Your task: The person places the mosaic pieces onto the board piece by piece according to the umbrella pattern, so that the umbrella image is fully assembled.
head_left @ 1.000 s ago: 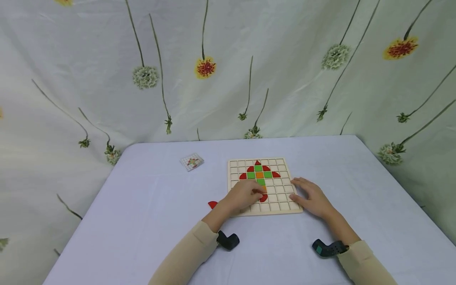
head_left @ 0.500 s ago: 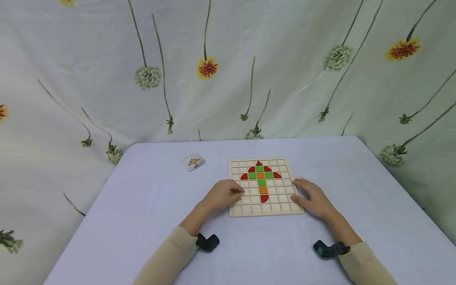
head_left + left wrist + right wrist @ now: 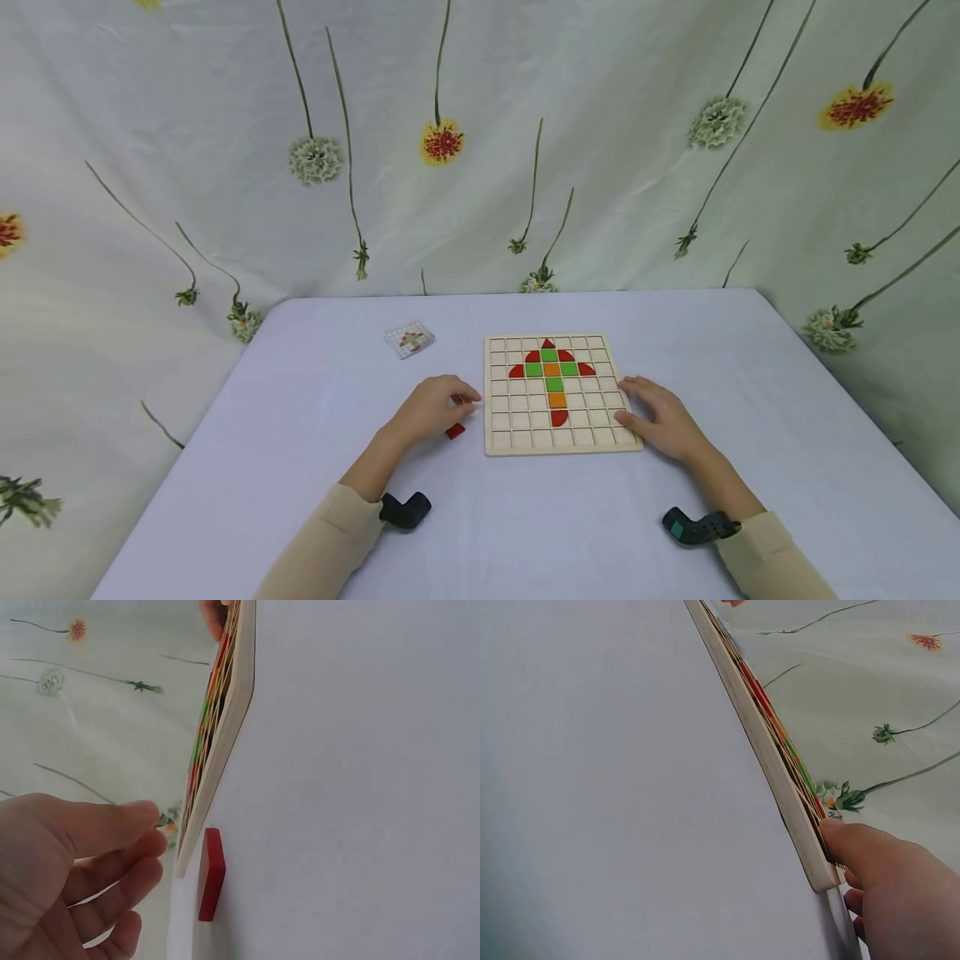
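Note:
On the table lies a square wooden grid board [image 3: 517, 417]. Red, green and orange pieces [image 3: 553, 384] sit in its cells in an arrow-like figure. My left hand [image 3: 435, 407] hovers left of the board, fingers loosely bent, nothing between thumb and fingertips. Under it a loose red piece [image 3: 455, 431] rests on the cloth; the left wrist view shows this red piece [image 3: 211, 875] apart from the fingers. My right hand [image 3: 660, 421] holds the board's right edge; in the right wrist view its thumb [image 3: 862, 847] lies on the rim and the other fingers are partly hidden.
A small card [image 3: 409, 339] printed with a similar coloured grid figure lies at the back left of the table [image 3: 555, 525]. A flowered curtain [image 3: 480, 217] hangs behind the table's far edge.
My left hand has moved left from the board's lower middle to above the loose red piece beside it. My right hand stays at the board's right edge.

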Demonstrator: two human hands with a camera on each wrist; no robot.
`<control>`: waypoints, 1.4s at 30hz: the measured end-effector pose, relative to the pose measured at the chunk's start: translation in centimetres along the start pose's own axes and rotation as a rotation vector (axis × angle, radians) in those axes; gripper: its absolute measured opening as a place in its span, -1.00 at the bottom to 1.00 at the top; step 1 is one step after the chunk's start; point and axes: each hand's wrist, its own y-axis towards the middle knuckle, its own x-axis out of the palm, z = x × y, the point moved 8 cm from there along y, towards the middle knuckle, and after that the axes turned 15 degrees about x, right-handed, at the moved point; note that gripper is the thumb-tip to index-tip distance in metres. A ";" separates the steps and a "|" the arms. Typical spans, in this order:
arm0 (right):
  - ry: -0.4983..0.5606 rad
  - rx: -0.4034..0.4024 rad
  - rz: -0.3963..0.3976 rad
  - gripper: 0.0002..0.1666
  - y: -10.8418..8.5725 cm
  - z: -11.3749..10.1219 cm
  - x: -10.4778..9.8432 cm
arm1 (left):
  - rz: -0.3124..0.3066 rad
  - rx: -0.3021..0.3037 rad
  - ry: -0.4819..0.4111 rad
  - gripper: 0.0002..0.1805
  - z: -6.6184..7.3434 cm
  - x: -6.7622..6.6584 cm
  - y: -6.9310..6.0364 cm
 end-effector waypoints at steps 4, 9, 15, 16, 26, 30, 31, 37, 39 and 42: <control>0.000 0.005 -0.001 -0.30 0.0 0.0 0.0 | -0.036 -0.022 -0.007 -0.86 -0.5 -0.5 -0.7; -0.005 0.010 0.000 -0.30 0.1 0.1 0.0 | -0.063 -0.041 -0.044 -0.86 -1.1 -0.9 -1.7; 0.000 0.011 -0.001 -0.30 0.1 0.2 0.0 | -0.074 -0.070 -0.060 -0.79 -1.5 -0.4 -2.4; 0.001 0.009 -0.003 -0.30 0.1 0.2 0.0 | -0.081 -0.073 -0.064 -0.80 -1.5 -0.3 -2.4; -0.006 0.021 -0.001 -0.29 0.1 0.2 0.2 | -0.086 -0.025 -0.060 -0.81 -1.2 0.2 -2.5; 0.002 0.015 0.000 -0.30 0.1 0.2 0.2 | -0.085 -0.029 -0.072 -0.78 -1.2 0.1 -2.6; 0.005 0.013 0.000 -0.30 0.1 0.2 0.2 | -0.087 -0.032 -0.077 -0.78 -1.3 0.1 -2.6; 0.013 0.004 0.006 -0.31 0.0 0.1 0.1 | -0.069 -0.024 -0.100 -0.79 -1.6 -0.3 -2.6; 0.015 0.001 0.008 -0.31 0.0 0.1 0.1 | -0.047 -0.004 -0.120 -0.80 -1.4 -0.5 -2.5; 0.005 0.007 0.011 -0.31 0.0 0.1 0.0 | -0.027 0.038 -0.160 -0.84 -0.9 -0.6 -2.1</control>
